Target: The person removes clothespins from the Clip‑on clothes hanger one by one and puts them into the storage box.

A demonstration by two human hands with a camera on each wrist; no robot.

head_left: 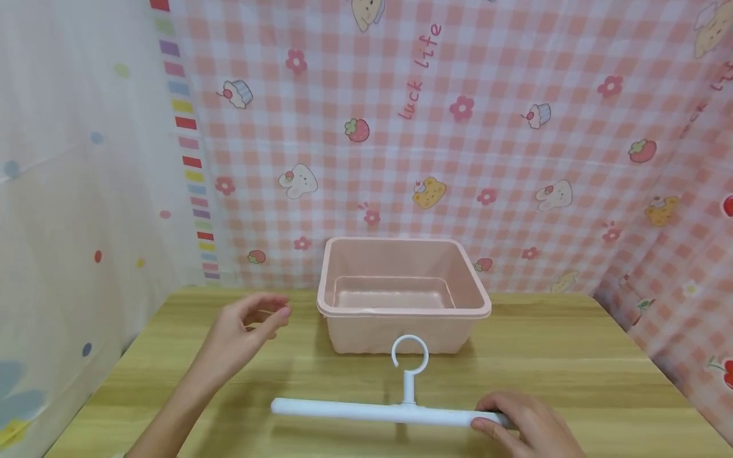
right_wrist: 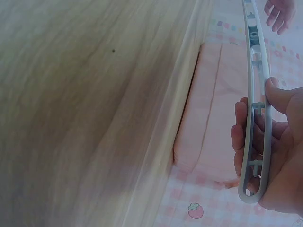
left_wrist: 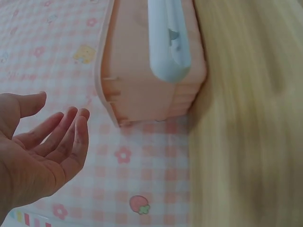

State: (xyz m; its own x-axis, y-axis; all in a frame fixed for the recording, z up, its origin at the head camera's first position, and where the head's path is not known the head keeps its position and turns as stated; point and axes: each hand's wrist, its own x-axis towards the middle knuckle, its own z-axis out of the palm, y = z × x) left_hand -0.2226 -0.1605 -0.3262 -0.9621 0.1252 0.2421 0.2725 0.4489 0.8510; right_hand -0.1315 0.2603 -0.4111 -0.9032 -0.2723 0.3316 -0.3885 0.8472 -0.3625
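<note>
A pale blue-white plastic clothes hanger (head_left: 355, 411) is held level above the front of the table, its round hook pointing up. My right hand (head_left: 529, 423) grips its right end between thumb and fingers. In the right wrist view the hollow, ribbed underside of the hanger (right_wrist: 258, 113) faces the camera, with the right hand (right_wrist: 279, 137) around one end. My left hand (head_left: 246, 331) hovers left of the bin, apart from the hanger, fingers loosely bent and holding nothing. The left wrist view shows that hand (left_wrist: 47, 151) with the hanger's free end (left_wrist: 169, 52) beyond it.
A pink plastic bin (head_left: 401, 331) stands at the back middle of the wood-grain table (head_left: 572, 356), behind the hanger. Pink checked cloth (head_left: 504, 152) hangs behind and at the right. At the left hangs a white dotted cloth (head_left: 86, 203).
</note>
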